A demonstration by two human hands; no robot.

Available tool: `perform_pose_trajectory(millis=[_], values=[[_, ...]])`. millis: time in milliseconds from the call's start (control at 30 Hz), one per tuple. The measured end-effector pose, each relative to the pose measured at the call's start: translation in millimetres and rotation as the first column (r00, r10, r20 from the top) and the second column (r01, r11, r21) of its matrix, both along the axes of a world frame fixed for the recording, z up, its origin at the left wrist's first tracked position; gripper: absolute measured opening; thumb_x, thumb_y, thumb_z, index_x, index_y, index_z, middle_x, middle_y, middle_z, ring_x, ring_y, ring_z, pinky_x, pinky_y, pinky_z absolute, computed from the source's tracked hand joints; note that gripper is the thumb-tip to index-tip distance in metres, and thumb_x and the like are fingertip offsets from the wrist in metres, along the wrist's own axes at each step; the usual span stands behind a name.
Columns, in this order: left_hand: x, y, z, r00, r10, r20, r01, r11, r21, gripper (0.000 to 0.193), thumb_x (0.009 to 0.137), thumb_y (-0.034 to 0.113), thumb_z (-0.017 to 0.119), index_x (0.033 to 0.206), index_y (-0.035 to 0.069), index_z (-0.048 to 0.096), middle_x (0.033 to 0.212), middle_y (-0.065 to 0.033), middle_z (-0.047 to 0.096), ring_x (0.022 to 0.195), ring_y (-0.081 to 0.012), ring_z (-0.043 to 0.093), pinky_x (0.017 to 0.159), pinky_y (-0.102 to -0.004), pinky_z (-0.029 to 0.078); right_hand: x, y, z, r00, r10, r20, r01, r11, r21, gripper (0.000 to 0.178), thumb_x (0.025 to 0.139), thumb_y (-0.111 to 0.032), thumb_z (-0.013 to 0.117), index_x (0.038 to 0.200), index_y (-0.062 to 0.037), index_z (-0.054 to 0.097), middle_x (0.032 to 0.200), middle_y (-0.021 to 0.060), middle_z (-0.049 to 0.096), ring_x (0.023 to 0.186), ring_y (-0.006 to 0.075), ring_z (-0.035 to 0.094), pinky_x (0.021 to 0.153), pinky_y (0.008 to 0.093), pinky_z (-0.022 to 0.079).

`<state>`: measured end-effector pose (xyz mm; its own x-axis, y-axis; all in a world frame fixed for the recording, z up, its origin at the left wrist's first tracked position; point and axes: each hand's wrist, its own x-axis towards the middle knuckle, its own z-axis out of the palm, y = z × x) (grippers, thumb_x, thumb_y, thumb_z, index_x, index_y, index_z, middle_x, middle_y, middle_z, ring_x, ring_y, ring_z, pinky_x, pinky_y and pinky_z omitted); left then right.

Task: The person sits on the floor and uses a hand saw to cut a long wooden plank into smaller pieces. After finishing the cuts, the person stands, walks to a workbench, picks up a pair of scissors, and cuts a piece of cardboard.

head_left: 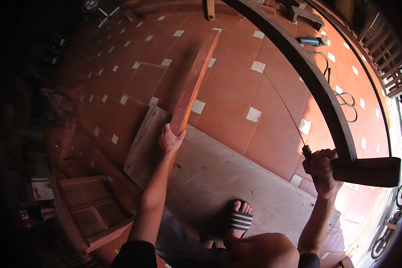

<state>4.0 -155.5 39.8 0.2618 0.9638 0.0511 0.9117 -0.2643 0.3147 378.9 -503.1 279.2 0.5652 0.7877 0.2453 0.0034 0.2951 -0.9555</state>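
My left hand [170,139] is wrapped round a long reddish wooden beam [194,78] with pale handwritten marks on its top face. The beam points away from me, its near part crossing the edge of a low, worn wooden bench [236,172]. In my right hand [324,173] is the handle end of a wooden frame saw [315,73]. The saw's long dark frame stretches up and left, and its thin blade [280,100] slants from my fist toward the top of the view. Blade and beam look apart. My foot in a striped sandal [240,219] rests on the bench.
An angle grinder [312,41] with a looped cord [347,106] lies on the red tiled floor [230,98] at the far right. A panelled wooden frame [82,207] stands at lower left. Wood pieces [308,17] lie at the back; bicycles [386,234] stand outside at right.
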Motion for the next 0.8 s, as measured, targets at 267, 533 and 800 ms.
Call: perform_pose_trajectory(millis=[267, 533, 800], values=[[-5.2, -2.8, -0.5, 0.994, 0.11, 0.017, -0.111, 0.994, 0.006, 0.064, 0.081, 0.048, 0.082, 0.131, 0.015, 0.058, 0.126, -0.0116, 0.066, 0.114, -0.0393, 0.065, 0.091, -0.0523, 0.053, -11.9, 21.3, -22.5, 0.997, 0.048, 0.054, -0.048, 0.999, -0.002, 0.029, 0.098, -0.018, 0.073, 0.079, -0.0026, 0.058, 0.074, 0.008, 0.061, 0.066, 0.0202, 0.058, 0.062, 0.0362, 0.049], [9.0, 25.8, 1.8, 0.977, 0.214, -0.008, -0.214, 0.976, -0.037, 0.062, 0.084, 0.049, 0.079, 0.128, 0.01, 0.059, 0.123, -0.0159, 0.068, 0.113, -0.0392, 0.066, 0.092, -0.0521, 0.053, -21.9, 44.8, -18.1, 0.984, 0.081, 0.158, -0.067, 0.993, -0.092, 0.036, 0.096, -0.027, 0.076, 0.078, -0.0049, 0.054, 0.067, 0.0073, 0.055, 0.058, 0.0175, 0.054, 0.054, 0.0331, 0.044], [3.4, 35.1, 6.2, 0.98, 0.199, 0.0, -0.199, 0.979, -0.052, 0.062, 0.086, 0.05, 0.077, 0.126, 0.008, 0.056, 0.124, -0.015, 0.064, 0.113, -0.0382, 0.066, 0.093, -0.0506, 0.054, -66.1, 36.9, 16.1, 0.99, 0.135, -0.028, -0.138, 0.981, -0.137, 0.038, 0.096, -0.028, 0.078, 0.08, -0.0076, 0.051, 0.065, 0.0045, 0.052, 0.053, 0.0151, 0.049, 0.05, 0.0318, 0.04]])
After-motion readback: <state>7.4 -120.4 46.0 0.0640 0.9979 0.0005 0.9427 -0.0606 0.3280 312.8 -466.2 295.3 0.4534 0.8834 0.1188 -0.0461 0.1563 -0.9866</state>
